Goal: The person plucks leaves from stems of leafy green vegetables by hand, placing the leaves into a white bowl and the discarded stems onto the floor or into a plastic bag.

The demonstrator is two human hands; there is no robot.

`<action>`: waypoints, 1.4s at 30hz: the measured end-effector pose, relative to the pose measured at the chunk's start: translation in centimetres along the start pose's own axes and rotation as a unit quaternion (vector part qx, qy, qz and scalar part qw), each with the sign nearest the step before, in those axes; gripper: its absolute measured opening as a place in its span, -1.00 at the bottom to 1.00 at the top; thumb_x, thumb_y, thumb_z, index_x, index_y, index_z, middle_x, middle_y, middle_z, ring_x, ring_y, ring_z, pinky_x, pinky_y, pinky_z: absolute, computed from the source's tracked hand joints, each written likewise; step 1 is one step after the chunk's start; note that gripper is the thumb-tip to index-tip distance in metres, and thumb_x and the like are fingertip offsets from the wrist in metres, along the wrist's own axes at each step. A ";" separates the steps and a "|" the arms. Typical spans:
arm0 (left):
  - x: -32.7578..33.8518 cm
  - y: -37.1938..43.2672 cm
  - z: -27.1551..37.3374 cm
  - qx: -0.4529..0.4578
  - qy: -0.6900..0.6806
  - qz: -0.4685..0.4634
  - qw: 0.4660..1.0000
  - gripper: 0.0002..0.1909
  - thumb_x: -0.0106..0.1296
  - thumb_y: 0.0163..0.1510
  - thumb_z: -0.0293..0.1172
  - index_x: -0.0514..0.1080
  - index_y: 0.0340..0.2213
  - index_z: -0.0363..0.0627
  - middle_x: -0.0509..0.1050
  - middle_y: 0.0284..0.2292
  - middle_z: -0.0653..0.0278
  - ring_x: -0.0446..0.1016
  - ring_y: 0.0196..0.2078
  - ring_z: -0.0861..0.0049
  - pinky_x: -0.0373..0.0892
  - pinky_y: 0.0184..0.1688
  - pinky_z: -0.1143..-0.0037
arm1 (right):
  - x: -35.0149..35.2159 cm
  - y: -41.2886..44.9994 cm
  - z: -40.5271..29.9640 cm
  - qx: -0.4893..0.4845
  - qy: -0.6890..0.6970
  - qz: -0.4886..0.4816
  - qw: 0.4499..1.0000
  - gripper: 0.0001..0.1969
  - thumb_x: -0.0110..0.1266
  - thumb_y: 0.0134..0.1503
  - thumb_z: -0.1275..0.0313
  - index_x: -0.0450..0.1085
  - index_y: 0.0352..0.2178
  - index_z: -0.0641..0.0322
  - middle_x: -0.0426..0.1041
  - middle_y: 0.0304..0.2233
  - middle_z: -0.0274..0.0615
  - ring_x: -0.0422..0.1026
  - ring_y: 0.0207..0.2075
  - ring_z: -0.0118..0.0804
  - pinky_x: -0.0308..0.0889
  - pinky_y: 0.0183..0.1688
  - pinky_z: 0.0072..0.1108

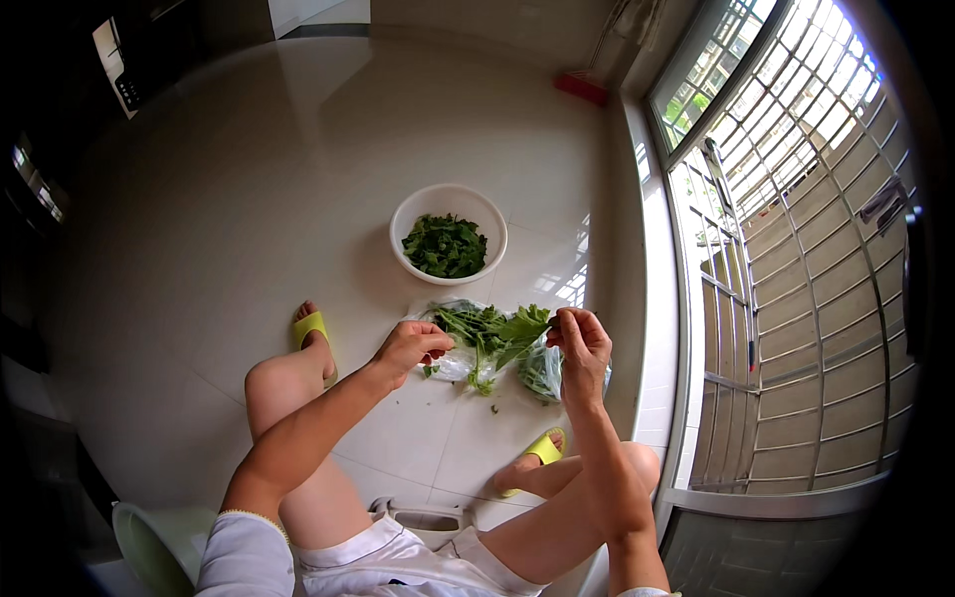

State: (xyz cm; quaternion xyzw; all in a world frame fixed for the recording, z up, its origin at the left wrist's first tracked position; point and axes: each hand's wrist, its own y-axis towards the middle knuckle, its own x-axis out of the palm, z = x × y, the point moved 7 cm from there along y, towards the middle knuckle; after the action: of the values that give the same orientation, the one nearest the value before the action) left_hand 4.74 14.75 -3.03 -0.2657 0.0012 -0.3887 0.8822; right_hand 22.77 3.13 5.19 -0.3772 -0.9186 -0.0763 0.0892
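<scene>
Between the fingertips of my right hand [584,339] is a leafy green stem [524,328], its broad leaves pointing left. My left hand [416,348] is level with it on the left, thumb and fingertips pinched together; whether a small piece sits between them cannot be told. Below and between my hands, cut or picked green stems [474,332] lie on a clear plastic bag [453,367] on the tiled floor. A second plastic bag [542,371] with greens inside lies beside my right wrist. Farther ahead, a white plastic basin [449,195] holds a heap of torn green leaves [445,248].
My feet in yellow-green slippers [547,448] rest either side of the greens. A barred window [806,246] and its sill run along the right. A red broom head [581,88] stands by the far wall, and a pale green bucket [153,541] is at lower left.
</scene>
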 end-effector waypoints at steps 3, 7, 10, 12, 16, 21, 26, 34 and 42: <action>0.6 0.6 0.0 0.014 0.033 -0.007 0.999 -0.93 -0.01 -0.20 -0.42 0.36 -0.62 -0.14 0.34 -0.64 0.43 0.25 -0.60 0.77 0.19 -0.51 0.72 | -2.3 0.5 -1.3 -0.029 -0.015 0.012 0.999 -0.87 -0.12 -0.01 0.50 0.30 -0.46 0.37 0.32 -0.60 -0.30 0.28 -0.59 -0.58 0.21 -0.55 -0.77; 2.3 1.6 0.1 0.085 0.140 0.011 0.987 -0.88 0.02 -0.21 -0.43 0.39 -0.60 -0.24 0.38 -0.62 0.38 0.28 -0.57 0.76 0.21 -0.51 0.70 | -5.3 0.9 -3.3 -0.081 -0.123 -0.006 0.989 -0.87 -0.16 0.01 0.52 0.30 -0.42 0.35 0.34 -0.56 -0.32 0.29 -0.56 -0.60 0.19 -0.54 -0.80; 5.6 2.6 -0.6 0.119 0.193 0.006 0.974 -0.87 0.02 -0.20 -0.42 0.40 -0.59 -0.26 0.39 -0.64 0.37 0.30 -0.59 0.76 0.23 -0.51 0.70 | -8.7 0.7 -5.2 -0.126 -0.208 0.016 0.970 -0.88 -0.16 0.00 0.52 0.32 -0.43 0.28 0.37 -0.53 -0.36 0.31 -0.51 -0.62 0.19 -0.52 -0.80; 9.0 3.2 -0.6 0.128 0.214 -0.024 0.968 -0.86 0.03 -0.20 -0.42 0.40 -0.61 -0.27 0.39 -0.66 0.36 0.30 -0.61 0.76 0.23 -0.52 0.69 | -11.3 0.8 -5.8 -0.110 -0.218 0.037 0.969 -0.89 -0.15 0.00 0.51 0.32 -0.44 0.28 0.37 -0.53 -0.36 0.32 -0.51 -0.61 0.20 -0.51 -0.79; 15.5 6.1 -1.7 0.142 0.274 -0.035 0.951 -0.81 0.01 -0.25 -0.36 0.41 -0.61 -0.28 0.41 -0.65 0.29 0.33 -0.61 0.68 0.25 -0.52 0.64 | -15.8 0.7 -5.0 -0.071 -0.182 0.077 0.978 -0.90 -0.10 -0.05 0.54 0.35 -0.49 0.31 0.38 -0.59 -0.32 0.32 -0.57 -0.60 0.21 -0.55 -0.78; 22.1 11.1 -4.4 0.133 0.428 -0.044 0.893 -0.73 -0.08 -0.22 -0.25 0.41 -0.61 -0.25 0.41 -0.60 0.10 0.39 -0.52 0.36 0.28 -0.40 0.48 | -18.8 0.0 -5.7 -0.072 -0.182 0.118 0.973 -0.89 -0.10 -0.07 0.54 0.36 -0.49 0.33 0.39 -0.61 -0.29 0.33 -0.57 -0.58 0.23 -0.54 -0.77; 24.0 13.9 -5.7 0.194 0.479 -0.075 0.853 -0.74 -0.14 -0.17 -0.25 0.42 -0.54 -0.18 0.40 -0.48 0.08 0.37 -0.38 0.30 0.22 -0.22 0.49 | -20.3 -0.1 -5.0 -0.030 -0.187 0.114 0.975 -0.86 -0.10 -0.07 0.49 0.37 -0.49 0.33 0.39 -0.60 -0.25 0.36 -0.57 -0.54 0.25 -0.53 -0.75; 23.0 12.5 -2.7 0.151 0.179 -0.120 0.965 -0.80 -0.08 -0.08 -0.36 0.40 -0.42 -0.24 0.41 -0.43 0.30 0.34 -0.36 0.67 0.26 -0.31 0.64 | -18.3 0.7 -3.9 0.078 -0.089 0.003 0.993 -0.83 -0.09 -0.06 0.46 0.35 -0.47 0.38 0.38 -0.59 -0.22 0.35 -0.53 -0.50 0.26 -0.47 -0.72; 22.2 4.1 2.2 0.124 0.154 -0.186 0.963 -0.67 -0.05 -0.11 -0.12 0.37 -0.49 -0.19 0.40 -0.51 0.35 0.34 -0.41 0.70 0.23 -0.33 0.66 | -13.7 0.1 -2.9 0.048 -0.180 -0.077 0.979 -0.83 -0.08 -0.14 0.49 0.38 -0.53 0.41 0.37 -0.67 -0.22 0.33 -0.59 -0.52 0.24 -0.50 -0.71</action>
State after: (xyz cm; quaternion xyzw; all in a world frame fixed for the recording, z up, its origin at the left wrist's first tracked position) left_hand 23.50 2.85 1.45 -0.0866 0.0389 -0.5789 0.8099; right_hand 32.70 -6.70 4.97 -0.3078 -0.9487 0.0301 -0.0659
